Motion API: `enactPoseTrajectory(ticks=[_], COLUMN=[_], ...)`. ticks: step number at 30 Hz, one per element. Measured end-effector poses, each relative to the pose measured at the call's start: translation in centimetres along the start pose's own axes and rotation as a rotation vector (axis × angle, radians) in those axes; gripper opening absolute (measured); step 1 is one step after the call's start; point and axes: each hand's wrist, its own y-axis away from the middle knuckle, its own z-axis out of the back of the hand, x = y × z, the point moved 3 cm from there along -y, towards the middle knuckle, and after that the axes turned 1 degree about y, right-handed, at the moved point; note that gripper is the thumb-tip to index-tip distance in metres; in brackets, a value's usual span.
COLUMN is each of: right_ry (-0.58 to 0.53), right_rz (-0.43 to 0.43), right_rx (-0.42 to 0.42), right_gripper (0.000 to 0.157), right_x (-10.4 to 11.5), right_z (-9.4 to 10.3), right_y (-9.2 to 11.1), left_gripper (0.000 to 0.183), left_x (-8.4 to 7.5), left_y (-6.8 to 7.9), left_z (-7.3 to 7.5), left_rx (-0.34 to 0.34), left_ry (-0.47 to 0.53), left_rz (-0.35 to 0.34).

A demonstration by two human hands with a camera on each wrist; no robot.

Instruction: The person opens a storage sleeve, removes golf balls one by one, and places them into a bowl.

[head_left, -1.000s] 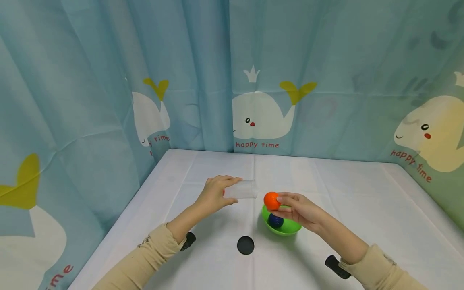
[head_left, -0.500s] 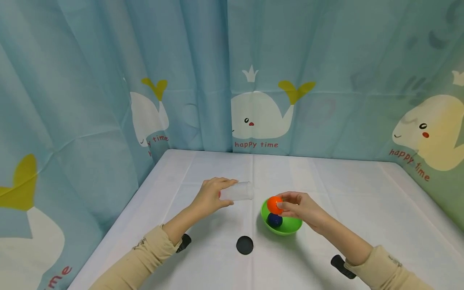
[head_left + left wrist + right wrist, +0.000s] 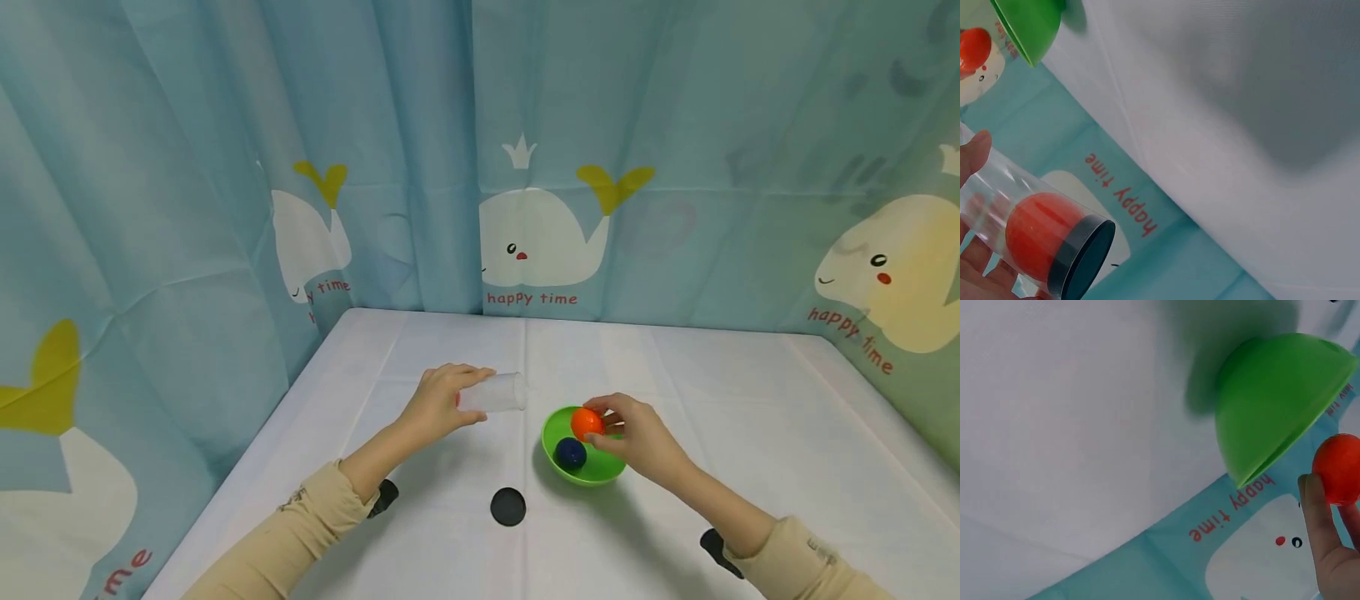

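My left hand [image 3: 442, 404] grips a clear plastic tube [image 3: 498, 392] that lies sideways in the air, its open end facing right. Inside the tube's closed end, by a black cap [image 3: 1088, 259], sits an orange-red ball [image 3: 1041, 234]. Thumb and fingers of my right hand [image 3: 637, 433] pinch an orange ball [image 3: 586, 424] over the green bowl [image 3: 549, 433]. A dark blue ball [image 3: 570, 453] rests in that bowl. In the right wrist view the pinched ball shows beside the bowl's rim, partly cut off by the frame edge.
A black round lid [image 3: 507, 507] lies on the white-covered table [image 3: 450, 533], in front of the bowl and to its left. Dark wrist straps [image 3: 718, 550] show at the sleeves. A blue curtain [image 3: 420, 167] with whale prints closes off the back and sides.
My right hand has moved the orange ball rightward and slightly down, from above the bowl's left rim to over its middle. The left hand and tube have shifted slightly left.
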Motion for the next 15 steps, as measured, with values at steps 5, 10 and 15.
enactPoseTrajectory(ticks=[5,10,15], right_ry=[0.255,0.301,0.328], right_rz=[0.099,0.109,0.109], right_rx=[-0.024,0.0,0.024], right_gripper=[0.035,0.035,0.034], right_x=[0.18,-0.2,-0.49], right_z=[-0.39,-0.41,-0.34], right_y=[0.3,0.34,0.45], left_gripper=[0.058,0.059,0.059], left_x=[-0.04,-0.11,-0.04], left_y=[0.0,-0.05,-0.03], left_z=[0.0,0.09,-0.04], left_rx=[0.009,0.012,0.009], left_ry=[0.007,0.002,0.008], left_rz=[0.011,0.013,0.014])
